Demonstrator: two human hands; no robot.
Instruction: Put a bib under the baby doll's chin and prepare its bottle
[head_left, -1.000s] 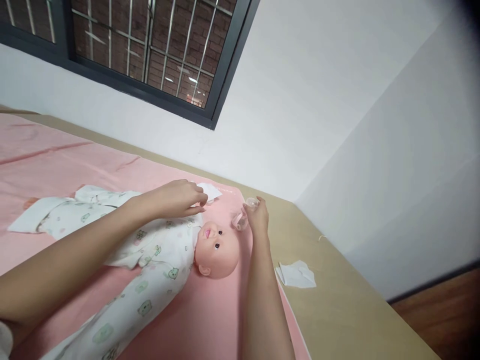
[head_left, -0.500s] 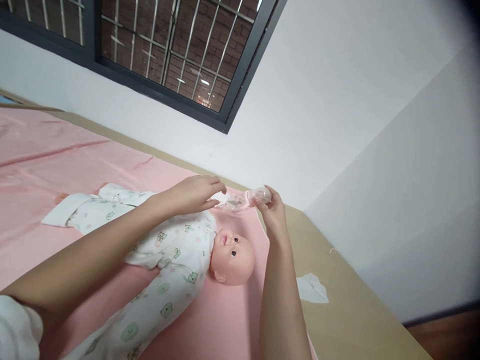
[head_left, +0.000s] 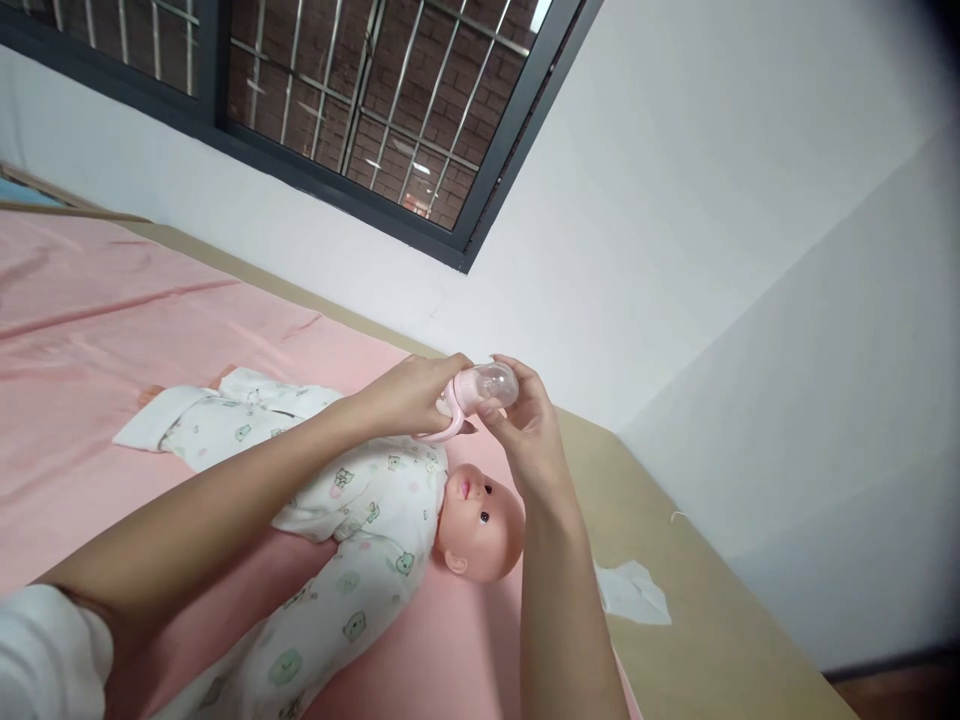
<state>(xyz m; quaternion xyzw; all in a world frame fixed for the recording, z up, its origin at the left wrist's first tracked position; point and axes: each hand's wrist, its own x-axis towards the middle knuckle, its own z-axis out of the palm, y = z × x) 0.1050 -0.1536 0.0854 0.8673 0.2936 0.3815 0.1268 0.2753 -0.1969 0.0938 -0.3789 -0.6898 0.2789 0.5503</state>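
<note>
A small baby bottle with a pink collar and handle [head_left: 466,388] and a clear domed cap [head_left: 498,384] is held between my two hands, above the doll's chest and head. My left hand [head_left: 420,392] is wrapped round the bottle's body, hiding most of it. The fingers and thumb of my right hand [head_left: 525,412] grip the clear cap from the right. Below them the doll [head_left: 484,525] lies face up, its bald head to the right, in a white patterned outfit [head_left: 375,500].
The doll lies on a pink sheet [head_left: 90,340] over a tan surface [head_left: 705,620]. A white tissue [head_left: 634,592] rests at the right. Behind are a white wall [head_left: 615,250] and a dark-framed window with bars [head_left: 375,90].
My left hand has moved right and closed round the bottle, and a white item near its fingers is no longer visible. The bottle and my right hand have shifted slightly left.
</note>
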